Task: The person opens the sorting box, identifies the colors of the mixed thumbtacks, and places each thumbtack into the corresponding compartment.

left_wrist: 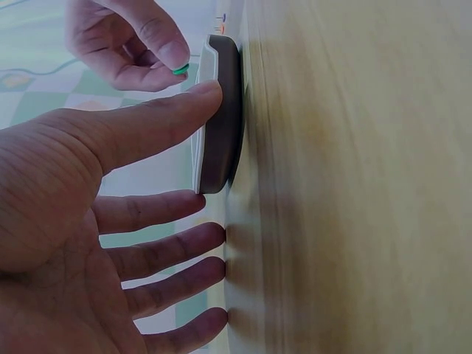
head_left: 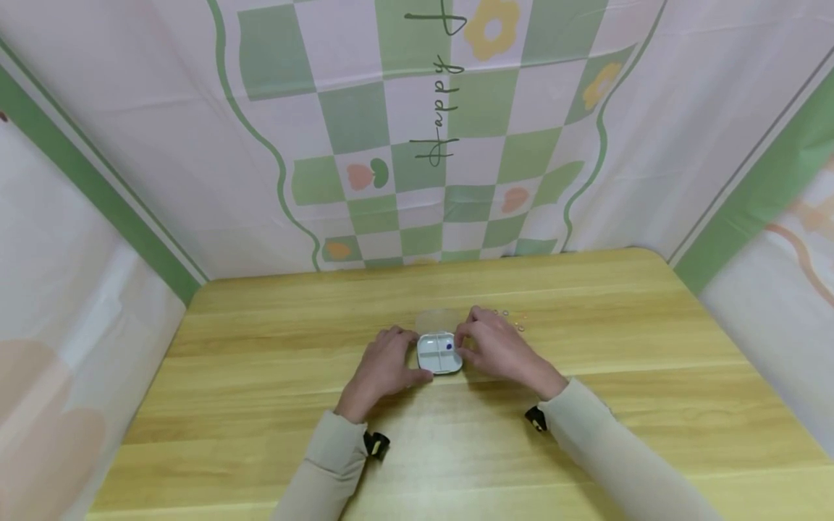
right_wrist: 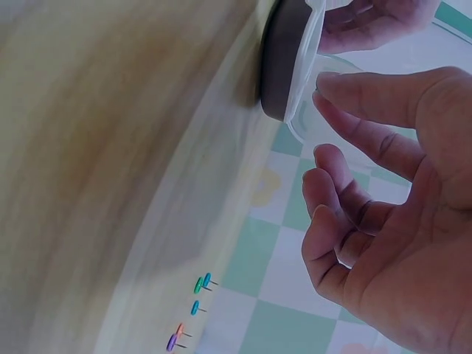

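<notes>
A small case (head_left: 439, 364) lies on the table, white inside with a dark underside (left_wrist: 222, 140). Dividers split it into compartments, and its clear lid (head_left: 435, 320) is folded back. One dark blue pin (head_left: 449, 346) sits in the far right compartment. At the case's left side is my left hand (head_left: 386, 365), fingers mostly straight. Its thumb (left_wrist: 173, 118) presses the near rim while the index fingertip touches the left end. My right hand (head_left: 496, 346) is over the right side, pinching a green push pin (left_wrist: 181, 70) between thumb and index finger; its other fingers are curled loosely.
Several push pins (right_wrist: 195, 307), coloured teal, green, orange and purple, lie on the wooden table (head_left: 260, 318) behind and right of the case. A patterned cloth (head_left: 417, 210) hangs along the table's far edge.
</notes>
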`<move>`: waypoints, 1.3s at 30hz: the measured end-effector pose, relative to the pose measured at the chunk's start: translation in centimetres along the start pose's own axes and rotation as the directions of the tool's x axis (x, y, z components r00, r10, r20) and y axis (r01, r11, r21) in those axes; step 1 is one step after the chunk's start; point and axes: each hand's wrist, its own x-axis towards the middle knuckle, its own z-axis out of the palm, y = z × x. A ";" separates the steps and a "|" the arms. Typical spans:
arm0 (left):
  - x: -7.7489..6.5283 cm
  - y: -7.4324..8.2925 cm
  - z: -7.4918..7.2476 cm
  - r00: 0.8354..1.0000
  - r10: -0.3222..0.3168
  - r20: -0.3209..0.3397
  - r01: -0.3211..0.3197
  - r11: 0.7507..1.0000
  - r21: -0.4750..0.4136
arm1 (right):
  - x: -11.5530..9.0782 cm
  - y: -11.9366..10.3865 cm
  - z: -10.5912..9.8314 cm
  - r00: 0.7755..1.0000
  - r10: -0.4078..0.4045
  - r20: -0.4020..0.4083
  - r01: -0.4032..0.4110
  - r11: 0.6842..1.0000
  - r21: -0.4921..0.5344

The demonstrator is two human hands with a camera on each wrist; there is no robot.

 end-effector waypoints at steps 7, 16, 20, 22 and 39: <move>0.0 0.0 0.0 1.000 0.000 0.000 0.000 1.000 0.003 | -0.3 -0.2 0.2 1.000 -0.008 0.006 0.008 1.000 0.006; 0.0 0.1 -0.1 1.000 0.002 -0.002 -0.002 1.000 0.001 | -0.4 -0.2 0.4 1.000 -0.020 0.001 0.020 1.000 0.003; 0.0 0.0 0.0 1.000 0.005 -0.002 -0.005 1.000 -0.001 | -0.3 -0.2 0.5 1.000 -0.021 0.008 0.021 1.000 -0.002; -0.1 0.0 0.0 1.000 0.006 -0.003 -0.006 1.000 -0.001 | -0.3 -0.1 0.6 1.000 -0.024 0.008 0.024 1.000 -0.005; -0.1 0.1 0.0 1.000 0.007 -0.004 -0.007 1.000 -0.004 | -0.3 0.0 0.7 0.999 -0.032 0.010 0.032 0.999 -0.007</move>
